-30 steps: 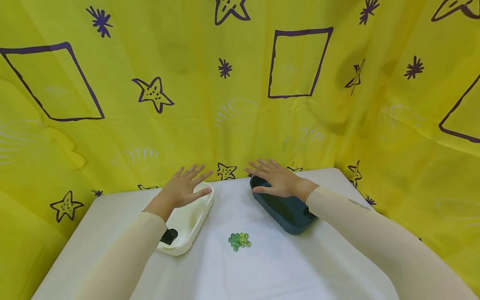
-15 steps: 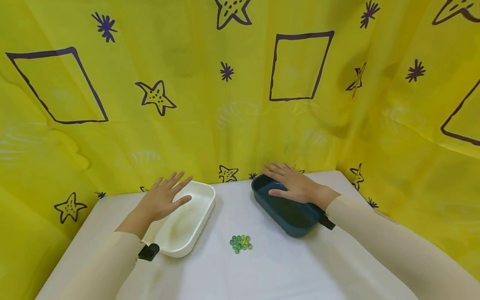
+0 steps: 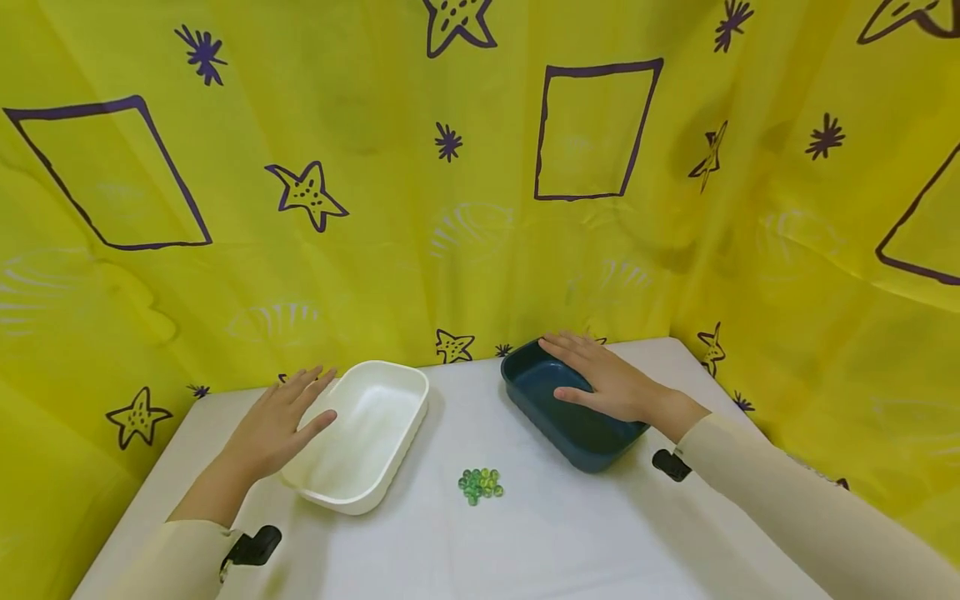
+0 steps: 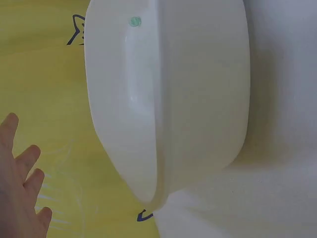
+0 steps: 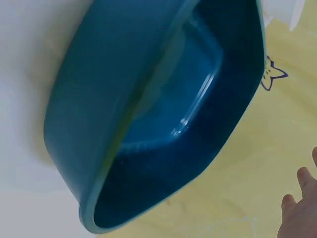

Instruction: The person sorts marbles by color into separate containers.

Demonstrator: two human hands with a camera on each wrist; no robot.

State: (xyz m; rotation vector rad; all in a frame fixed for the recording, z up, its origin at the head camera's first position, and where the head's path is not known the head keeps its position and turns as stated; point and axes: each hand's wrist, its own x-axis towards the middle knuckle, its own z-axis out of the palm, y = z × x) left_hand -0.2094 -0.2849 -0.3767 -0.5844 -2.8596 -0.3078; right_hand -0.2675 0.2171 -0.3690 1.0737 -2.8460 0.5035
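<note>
In the head view my left hand (image 3: 273,425) hovers at the left side of a white tray (image 3: 378,437), fingers straight and spread, holding nothing. My right hand (image 3: 615,379) hangs over the far right part of a dark blue tray (image 3: 551,429), its fingers stretched out and nothing in them. Between the trays and nearer to me, a small cluster of green and yellow-green glass marbles (image 3: 480,483) lies on the white tablecloth. The left wrist view shows a small green round spot (image 4: 135,21) within the white tray. In the right wrist view the blue tray's visible inside is bare.
A yellow curtain (image 3: 375,267) with starfish and frame drawings closes off the back and sides of the table (image 3: 465,550). Black wrist cameras sit on both sleeves, at the left wrist (image 3: 255,546) and the right wrist (image 3: 671,465).
Both hands have moved apart: the left one from over the white tray to its left, the right one further right over the blue tray. Trays and marbles stay put.
</note>
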